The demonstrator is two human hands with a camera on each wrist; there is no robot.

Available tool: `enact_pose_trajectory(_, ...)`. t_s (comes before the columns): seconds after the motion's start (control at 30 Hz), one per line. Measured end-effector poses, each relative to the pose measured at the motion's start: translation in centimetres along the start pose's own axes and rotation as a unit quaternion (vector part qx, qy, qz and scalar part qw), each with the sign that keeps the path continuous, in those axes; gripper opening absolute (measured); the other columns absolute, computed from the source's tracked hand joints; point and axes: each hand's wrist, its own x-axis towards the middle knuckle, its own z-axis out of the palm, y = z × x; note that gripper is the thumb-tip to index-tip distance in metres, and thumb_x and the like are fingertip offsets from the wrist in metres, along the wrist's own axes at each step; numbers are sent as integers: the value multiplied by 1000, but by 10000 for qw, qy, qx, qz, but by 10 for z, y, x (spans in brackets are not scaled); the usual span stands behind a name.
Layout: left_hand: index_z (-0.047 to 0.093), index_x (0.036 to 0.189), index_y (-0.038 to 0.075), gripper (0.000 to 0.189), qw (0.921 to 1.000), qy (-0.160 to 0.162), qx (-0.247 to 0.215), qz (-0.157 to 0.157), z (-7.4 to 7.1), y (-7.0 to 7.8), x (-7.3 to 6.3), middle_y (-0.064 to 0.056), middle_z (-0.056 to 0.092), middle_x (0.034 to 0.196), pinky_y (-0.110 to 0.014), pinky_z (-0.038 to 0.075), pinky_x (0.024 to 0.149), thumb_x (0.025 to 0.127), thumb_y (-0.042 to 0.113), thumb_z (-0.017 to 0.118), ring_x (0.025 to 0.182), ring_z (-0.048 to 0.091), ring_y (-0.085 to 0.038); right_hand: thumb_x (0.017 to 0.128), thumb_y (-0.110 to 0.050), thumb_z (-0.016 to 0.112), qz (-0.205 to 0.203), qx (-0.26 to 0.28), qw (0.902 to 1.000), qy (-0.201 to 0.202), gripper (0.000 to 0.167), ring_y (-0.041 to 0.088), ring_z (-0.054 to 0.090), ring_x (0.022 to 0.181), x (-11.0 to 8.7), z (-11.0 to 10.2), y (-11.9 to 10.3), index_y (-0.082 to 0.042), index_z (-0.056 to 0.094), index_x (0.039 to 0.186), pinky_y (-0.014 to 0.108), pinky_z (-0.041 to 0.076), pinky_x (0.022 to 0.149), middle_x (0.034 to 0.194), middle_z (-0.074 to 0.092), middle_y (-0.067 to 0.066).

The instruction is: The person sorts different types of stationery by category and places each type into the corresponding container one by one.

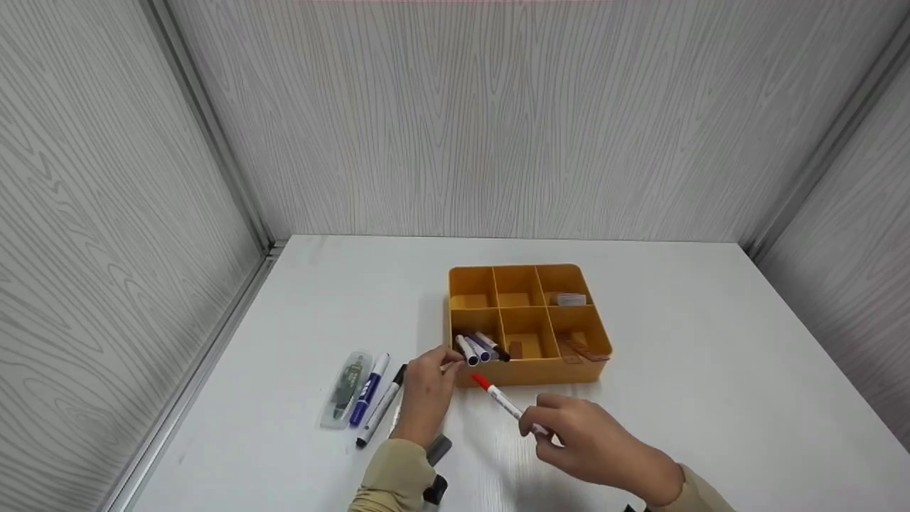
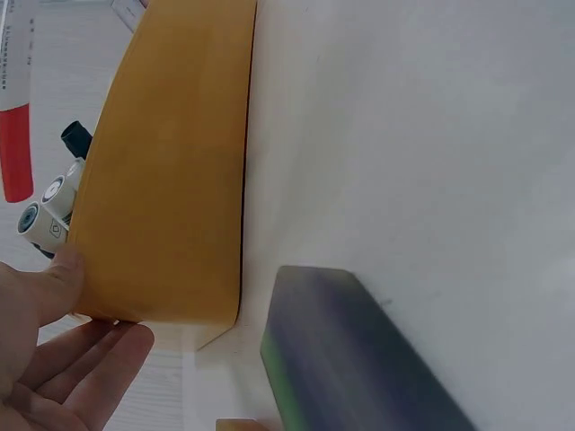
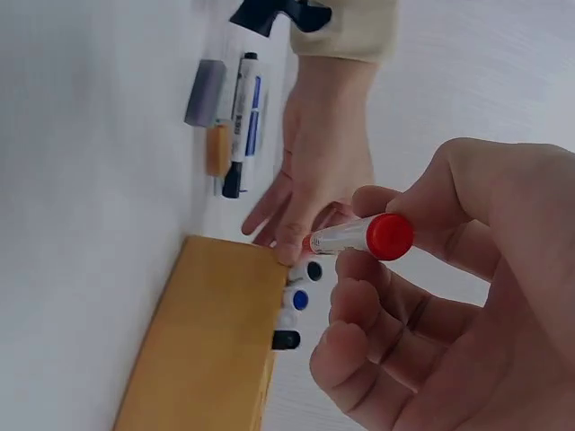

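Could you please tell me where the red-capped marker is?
In the head view, the right hand holds the red-capped marker before the orange compartment box, its red cap pointing toward the left hand at the box's near left corner.

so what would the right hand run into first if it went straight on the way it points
With the red marker leading, the right hand would probably meet the left hand first, at the near left corner of the orange box, though depth is unclear.
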Motion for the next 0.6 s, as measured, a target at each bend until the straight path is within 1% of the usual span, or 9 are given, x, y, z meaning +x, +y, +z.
enact_pose_trajectory(0.07,72,91,16,6,9999,-42,23,-97,0,1,0,1,75,94,-23,59,74,90,11,71,93,71,-13,82,-3,66,0,-60,9998,172,21,-1,44,63,2,-7,1,-21,70,91,15,42,54,81,59,-9)
enact_pose_trajectory(0.13,72,91,16,5,9999,-49,25,-114,0,1,0,1,75,94,-23,59,74,90,11,71,92,71,-12,82,-2,65,-8,-140,9993,354,21,0,43,62,5,-12,2,-21,70,92,15,41,53,81,59,-9)
enact_pose_trajectory(0.2,72,92,16,5,9999,-59,35,-109,0,1,0,2,75,94,-23,59,74,91,11,71,91,71,-12,81,-1,65,-86,-222,9982,555,22,0,41,62,8,-14,4,-19,70,92,15,40,52,80,58,-8)
enact_pose_trajectory(0.33,72,92,15,4,9999,-88,15,-94,0,0,0,3,74,94,-23,59,75,91,12,70,93,71,-12,82,1,63,-76,-358,9961,802,23,3,42,64,19,-14,9,-17,71,94,16,40,54,86,63,-5)
enact_pose_trajectory(0.4,72,92,15,3,9998,-137,-25,-131,0,-1,0,3,74,94,-23,59,76,92,12,70,94,71,-11,82,1,62,12,-412,9955,853,23,4,44,65,25,-15,12,-15,72,94,17,41,56,87,64,-3)
enact_pose_trajectory(0.43,72,93,14,3,9998,-142,-47,-101,0,-2,1,3,74,94,-23,59,76,91,12,70,94,71,-12,83,1,62,96,-411,9955,848,22,4,45,66,28,-15,13,-15,72,95,18,42,56,87,64,-3)
enact_pose_trajectory(0.53,71,93,14,3,9998,-174,-77,-103,-1,-2,1,3,74,94,-23,58,77,91,12,70,94,70,-11,84,0,60,261,-430,9949,878,23,4,45,65,37,-15,15,-14,73,96,18,43,57,83,62,-2)
enact_pose_trajectory(0.6,71,93,15,4,9997,-177,-92,-111,-1,-2,1,4,74,94,-24,58,77,91,12,70,94,70,-10,86,-1,59,365,-396,9946,885,23,5,46,65,43,-14,17,-14,73,97,18,43,57,86,64,-1)
